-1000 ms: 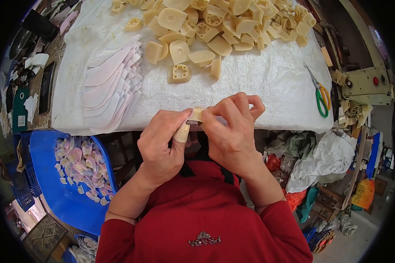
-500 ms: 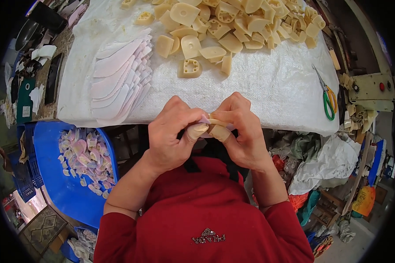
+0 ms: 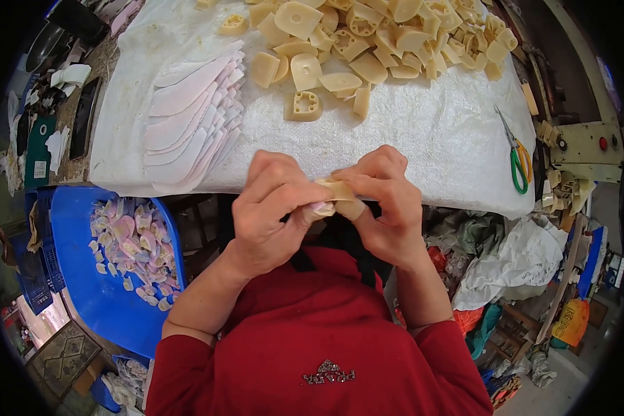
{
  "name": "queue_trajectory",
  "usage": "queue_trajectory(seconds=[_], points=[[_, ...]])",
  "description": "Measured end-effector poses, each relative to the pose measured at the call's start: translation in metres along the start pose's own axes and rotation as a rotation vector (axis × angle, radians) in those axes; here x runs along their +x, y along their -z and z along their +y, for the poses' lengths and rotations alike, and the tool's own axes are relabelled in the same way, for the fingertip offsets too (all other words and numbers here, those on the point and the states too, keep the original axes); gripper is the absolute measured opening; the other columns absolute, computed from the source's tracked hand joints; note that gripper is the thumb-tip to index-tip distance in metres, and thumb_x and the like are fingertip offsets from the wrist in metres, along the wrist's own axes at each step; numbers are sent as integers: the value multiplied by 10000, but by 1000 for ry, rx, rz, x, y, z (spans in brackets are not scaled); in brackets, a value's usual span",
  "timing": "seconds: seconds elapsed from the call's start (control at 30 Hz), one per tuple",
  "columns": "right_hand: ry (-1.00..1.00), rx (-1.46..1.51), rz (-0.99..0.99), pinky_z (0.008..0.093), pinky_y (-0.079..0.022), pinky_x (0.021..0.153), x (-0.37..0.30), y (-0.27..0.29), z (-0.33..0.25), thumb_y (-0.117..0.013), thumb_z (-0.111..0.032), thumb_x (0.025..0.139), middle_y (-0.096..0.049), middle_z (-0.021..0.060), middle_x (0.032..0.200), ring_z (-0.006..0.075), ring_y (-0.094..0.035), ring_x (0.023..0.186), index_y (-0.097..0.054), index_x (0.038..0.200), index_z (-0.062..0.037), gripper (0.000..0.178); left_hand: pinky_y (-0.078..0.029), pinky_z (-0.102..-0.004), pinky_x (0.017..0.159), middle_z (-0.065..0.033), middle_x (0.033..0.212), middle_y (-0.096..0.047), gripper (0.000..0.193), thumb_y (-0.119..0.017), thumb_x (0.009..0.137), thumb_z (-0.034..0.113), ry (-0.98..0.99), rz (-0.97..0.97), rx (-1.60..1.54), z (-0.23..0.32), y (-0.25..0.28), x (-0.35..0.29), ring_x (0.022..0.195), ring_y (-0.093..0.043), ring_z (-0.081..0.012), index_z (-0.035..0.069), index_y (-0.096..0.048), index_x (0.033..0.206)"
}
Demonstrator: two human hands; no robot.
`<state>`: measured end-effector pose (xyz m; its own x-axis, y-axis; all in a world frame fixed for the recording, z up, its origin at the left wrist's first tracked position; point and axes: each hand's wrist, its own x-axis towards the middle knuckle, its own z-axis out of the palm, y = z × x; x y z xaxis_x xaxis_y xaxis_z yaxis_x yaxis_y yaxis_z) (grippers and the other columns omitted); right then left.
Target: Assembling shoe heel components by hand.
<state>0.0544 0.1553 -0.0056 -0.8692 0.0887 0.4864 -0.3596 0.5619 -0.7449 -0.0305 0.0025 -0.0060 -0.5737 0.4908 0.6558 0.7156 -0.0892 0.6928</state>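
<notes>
At the near table edge, both hands meet around one beige plastic shoe heel (image 3: 339,189). My left hand (image 3: 272,204) pinches its left end, thumb below and fingers above; a bit of pinkish-white sheet shows by that thumb. My right hand (image 3: 390,202) grips the right end between thumb and bent fingers. Pale coverings wrap both thumb tips. The fingers hide much of the heel. Beyond the left hand lies a fanned stack of pinkish-white cut pieces (image 3: 194,121). Many loose beige heels (image 3: 305,71) are heaped across the far side.
White woven sheeting (image 3: 395,149) covers the table. Scissors with green and orange handles (image 3: 518,170) lie at its right edge. A blue basin (image 3: 104,315) at lower left contains many pink-and-beige pieces (image 3: 135,239). Crumpled white plastic (image 3: 509,267) sits at right, below the table.
Both hands have shifted slightly, the right one a little rightward. The heel between them has turned, showing more of its beige side, and less of the pinkish sheet is visible.
</notes>
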Motion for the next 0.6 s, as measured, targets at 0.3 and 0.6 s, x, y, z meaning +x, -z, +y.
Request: queue_trajectory(seconds=[0.3,0.6], points=[[-197,160,95,336,-453,757,-3,-1,-22,-677,-77,790,-601,113,999,190,-572,775,-580,903,-26,158,-438,-335,660,-56,774,-506,271,-662,633,-114,7,152,36,-12,15,-12,780,-505,-237,75,-640,827],[-681,951,357,275,-467,642,-16,-20,-20,-473,-227,967,-637,137,943,143,-596,739,-490,1065,11,259,-478,-367,743,-134,939,-600,188,-653,683,-97,23,19,-284,-2,-1,-11,791,-611,-261,12,-571,813]])
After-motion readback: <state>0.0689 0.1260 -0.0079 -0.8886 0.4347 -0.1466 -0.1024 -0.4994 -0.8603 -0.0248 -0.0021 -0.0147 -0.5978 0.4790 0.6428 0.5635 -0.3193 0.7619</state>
